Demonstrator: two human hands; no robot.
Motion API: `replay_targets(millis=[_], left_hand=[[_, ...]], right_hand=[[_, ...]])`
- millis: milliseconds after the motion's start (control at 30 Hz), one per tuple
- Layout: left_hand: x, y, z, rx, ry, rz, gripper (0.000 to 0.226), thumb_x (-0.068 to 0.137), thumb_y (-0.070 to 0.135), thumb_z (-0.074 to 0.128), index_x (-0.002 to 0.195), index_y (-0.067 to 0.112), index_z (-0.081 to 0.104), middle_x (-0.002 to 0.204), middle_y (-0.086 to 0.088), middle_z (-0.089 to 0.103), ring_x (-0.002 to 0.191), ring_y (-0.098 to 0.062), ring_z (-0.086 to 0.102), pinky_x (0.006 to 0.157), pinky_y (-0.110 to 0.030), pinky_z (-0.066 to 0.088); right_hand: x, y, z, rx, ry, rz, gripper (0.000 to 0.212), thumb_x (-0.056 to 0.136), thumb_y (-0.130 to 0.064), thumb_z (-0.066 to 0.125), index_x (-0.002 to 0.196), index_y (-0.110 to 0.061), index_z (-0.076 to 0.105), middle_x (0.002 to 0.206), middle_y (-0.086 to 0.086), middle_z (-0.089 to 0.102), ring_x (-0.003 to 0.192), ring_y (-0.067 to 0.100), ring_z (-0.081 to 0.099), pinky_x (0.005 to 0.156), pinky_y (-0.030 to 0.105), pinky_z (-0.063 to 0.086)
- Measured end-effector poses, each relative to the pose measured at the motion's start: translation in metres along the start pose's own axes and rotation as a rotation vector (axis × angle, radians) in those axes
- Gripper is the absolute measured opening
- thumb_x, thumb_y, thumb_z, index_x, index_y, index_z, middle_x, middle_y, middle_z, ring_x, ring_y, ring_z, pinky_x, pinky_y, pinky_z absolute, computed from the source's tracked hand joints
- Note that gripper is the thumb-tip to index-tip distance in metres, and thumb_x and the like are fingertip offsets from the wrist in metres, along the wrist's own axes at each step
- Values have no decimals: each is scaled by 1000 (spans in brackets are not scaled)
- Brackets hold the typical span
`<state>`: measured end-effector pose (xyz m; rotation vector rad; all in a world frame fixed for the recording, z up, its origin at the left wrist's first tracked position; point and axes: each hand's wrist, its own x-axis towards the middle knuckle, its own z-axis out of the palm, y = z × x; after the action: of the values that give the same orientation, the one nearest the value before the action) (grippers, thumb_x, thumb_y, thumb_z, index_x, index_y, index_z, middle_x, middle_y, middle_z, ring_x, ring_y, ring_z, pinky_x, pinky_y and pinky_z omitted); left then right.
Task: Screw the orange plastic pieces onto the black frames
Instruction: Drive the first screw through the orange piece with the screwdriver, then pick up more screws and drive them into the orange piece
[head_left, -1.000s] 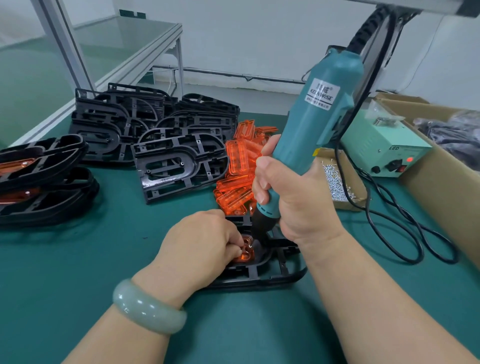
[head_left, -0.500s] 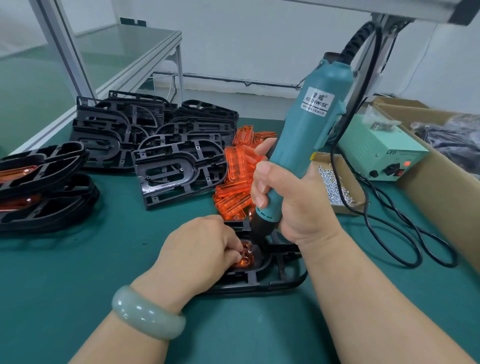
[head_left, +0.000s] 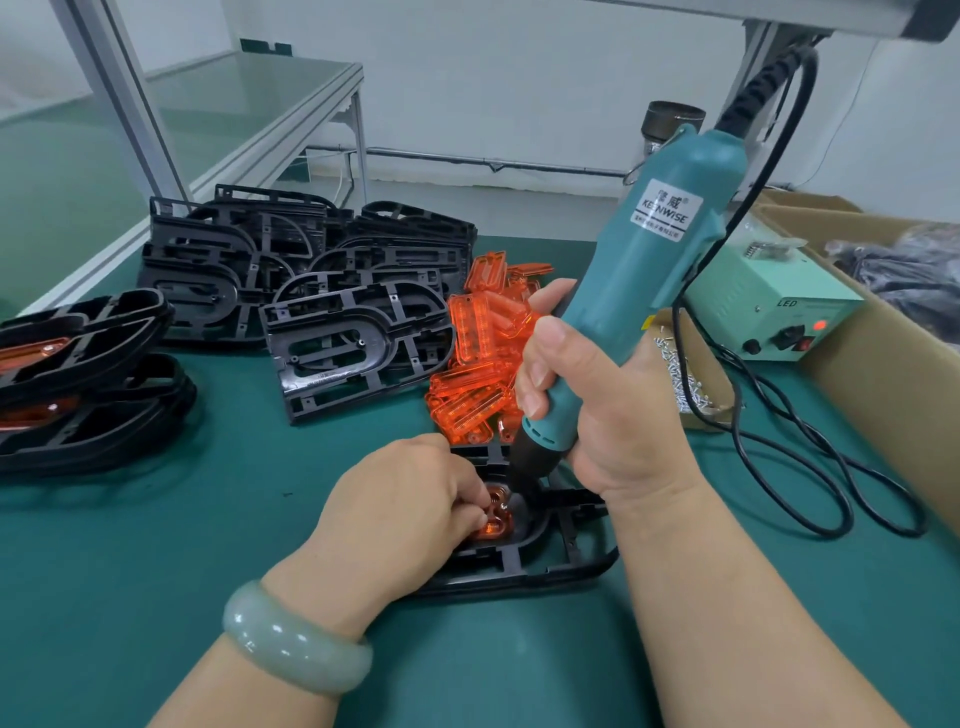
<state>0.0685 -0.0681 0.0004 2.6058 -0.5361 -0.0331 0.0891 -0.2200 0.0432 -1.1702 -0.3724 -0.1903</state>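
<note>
The small translucent orange plastic piece (head_left: 497, 518) sits in the curved recess of a flat black plastic frame (head_left: 550, 569) lying on the green table mat (head_left: 130, 571), directly between the two hands. The left hand (head_left: 405, 501), with a pale green bangle (head_left: 293, 639) on its wrist, curls its fingertips onto the piece's left edge and pins it down. The right hand (head_left: 602, 415) is wrapped around a teal electric screwdriver (head_left: 644, 280), whose black nose points down at the piece's top right. Just behind lies a heap of loose orange pieces (head_left: 480, 353), with stacked black frames (head_left: 311, 280) further left and a cardboard tray of screws (head_left: 685, 382) right.
</note>
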Motion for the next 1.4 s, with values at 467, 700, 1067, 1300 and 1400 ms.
replay_targets(millis=[467,700,1067,1300,1400], left_hand=[[-2,-2,1,9,22,21,15,84,39,62,98,41,68,82,14,45,82,-8,47,72,-28,44],[-2,-4,2,-2,24,68,18,85,38,63,101,39,69,87,14,48,88,-7,52,79,-28,46],[-1,-5,-3,45,8,90,16,85,45,58,99,45,65,85,20,49,80,-3,51,72,-20,44],[-2,-3,-12,31,-2,89,11,86,46,57,93,45,65,84,24,51,80,3,52,71,-15,43],[1,2,-19,32,-24,105,8,86,43,59,89,45,66,85,24,53,80,5,53,73,-16,43]], right_hand=[[4,-20,2,28,-18,-28,9,82,-11,57,91,-12,56,54,-1,47,41,15,45,48,23,39],[-2,-19,-14,115,93,-45,10,83,-14,53,93,-13,54,54,-3,47,42,12,45,48,22,39],[-5,-7,-53,411,438,-72,10,84,-27,53,90,-20,53,55,-8,45,42,7,43,52,20,43],[-8,-8,-70,444,553,-97,11,82,-29,55,88,-20,55,55,-8,44,44,7,42,52,20,42],[-10,-9,-79,457,595,-90,12,80,-29,56,87,-20,54,55,-8,43,44,7,42,51,20,42]])
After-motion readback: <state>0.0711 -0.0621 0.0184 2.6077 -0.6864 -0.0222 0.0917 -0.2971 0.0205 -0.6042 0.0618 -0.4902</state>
